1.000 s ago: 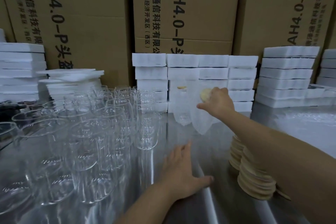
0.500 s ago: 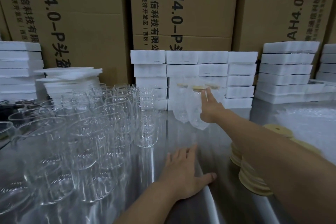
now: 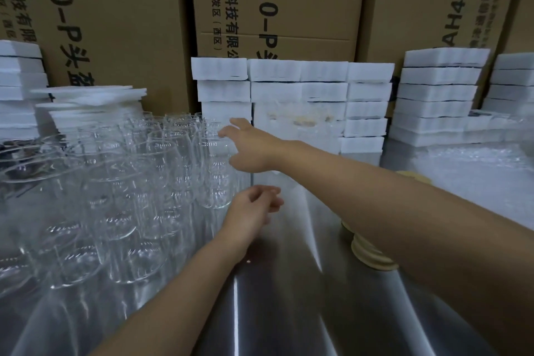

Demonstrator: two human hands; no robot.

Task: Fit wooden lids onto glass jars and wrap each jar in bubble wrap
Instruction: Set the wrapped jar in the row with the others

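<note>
**Crowded glass, one wide reach**

The right hand (image 3: 248,144) stretches out with fingers spread toward the nearest of the glass jars (image 3: 213,165), which stand packed rim to rim across the left half of the tabletop (image 3: 289,298). I cannot tell whether it touches glass. The left hand (image 3: 254,205) hovers loosely curled and empty. A sideways pull could topple the neighbouring jars. The forearm crosses above the wooden lids (image 3: 372,251) stacked near the right edge and could sweep them off.
</note>
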